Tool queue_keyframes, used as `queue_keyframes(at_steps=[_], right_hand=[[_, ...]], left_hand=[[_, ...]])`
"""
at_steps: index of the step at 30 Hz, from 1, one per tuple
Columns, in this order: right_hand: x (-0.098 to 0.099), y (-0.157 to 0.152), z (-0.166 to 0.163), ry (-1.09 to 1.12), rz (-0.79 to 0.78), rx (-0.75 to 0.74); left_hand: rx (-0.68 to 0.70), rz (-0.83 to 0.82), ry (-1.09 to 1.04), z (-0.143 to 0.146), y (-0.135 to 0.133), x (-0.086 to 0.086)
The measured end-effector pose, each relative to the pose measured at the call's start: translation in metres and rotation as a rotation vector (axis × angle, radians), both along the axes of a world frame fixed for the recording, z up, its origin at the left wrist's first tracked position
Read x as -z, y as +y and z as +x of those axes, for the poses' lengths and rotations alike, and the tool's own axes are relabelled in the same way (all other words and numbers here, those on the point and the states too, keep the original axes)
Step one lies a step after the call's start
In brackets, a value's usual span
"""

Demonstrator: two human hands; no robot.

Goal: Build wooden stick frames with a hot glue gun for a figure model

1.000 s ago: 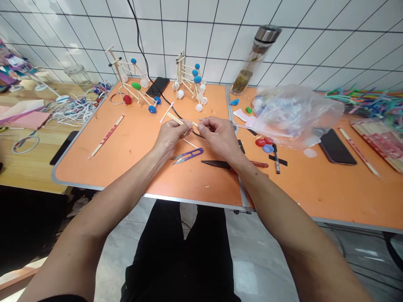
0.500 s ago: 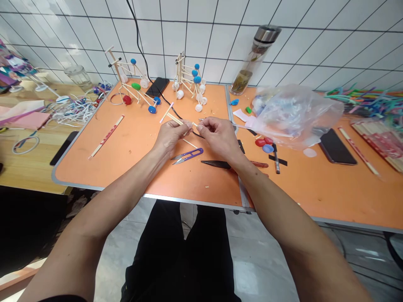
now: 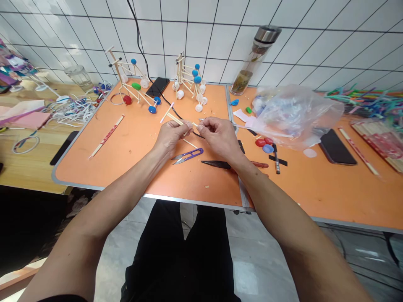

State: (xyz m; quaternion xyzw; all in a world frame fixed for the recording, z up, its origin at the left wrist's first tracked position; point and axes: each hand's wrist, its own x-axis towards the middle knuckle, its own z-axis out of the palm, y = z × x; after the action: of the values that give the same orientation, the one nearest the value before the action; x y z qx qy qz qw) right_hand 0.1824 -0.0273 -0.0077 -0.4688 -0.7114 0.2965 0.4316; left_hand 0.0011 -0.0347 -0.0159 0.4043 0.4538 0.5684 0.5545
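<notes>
Pinched between the fingers of my left hand [image 3: 172, 135] are thin wooden sticks [image 3: 175, 118], slanting up to the left. My right hand [image 3: 219, 136] is closed close beside it, its fingertips on the end of a short pale stick piece [image 3: 194, 124]. Just beyond my left hand lies a stick with pinkish-white ends [image 3: 167, 112]. Purple thread snips [image 3: 189, 156] rest on the table below my hands. Black-tipped pliers with red handles [image 3: 215, 164] lie partly hidden under my right forearm.
Two stick models with coloured caps [image 3: 136, 86] stand at the back near a black phone [image 3: 158, 87]. A glass bottle [image 3: 248, 65] leans by the tiled wall. Right are a plastic bag [image 3: 292, 113], red and blue caps [image 3: 267, 148], and another phone [image 3: 337, 147]. A wrapped chopstick packet [image 3: 106, 136] lies left.
</notes>
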Motion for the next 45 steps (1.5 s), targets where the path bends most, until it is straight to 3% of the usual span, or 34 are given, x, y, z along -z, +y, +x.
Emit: queue_keyframes(at_steps=[8,17,33,38,45], right_hand=[[0.002,0.001,-0.001,-0.02,0.008,0.012],[-0.008,0.01,0.021,0.068,-0.007,0.048],[-0.002,0.018,0.023,0.01,-0.039,0.056],[-0.002,0.017,0.02,0.062,-0.08,0.03],[-0.004,0.01,0.016,0.254,-0.343,-0.109]], left_hand=[[0.003,-0.005,-0.026,0.0,0.003,0.003],[-0.018,-0.078,-0.028,-0.008,0.01,0.006],[0.013,-0.202,-0.023,-0.008,0.009,-0.004],[0.103,-0.197,0.0,-0.007,0.009,-0.001],[0.318,-0.113,0.04,-0.008,0.005,0.005]])
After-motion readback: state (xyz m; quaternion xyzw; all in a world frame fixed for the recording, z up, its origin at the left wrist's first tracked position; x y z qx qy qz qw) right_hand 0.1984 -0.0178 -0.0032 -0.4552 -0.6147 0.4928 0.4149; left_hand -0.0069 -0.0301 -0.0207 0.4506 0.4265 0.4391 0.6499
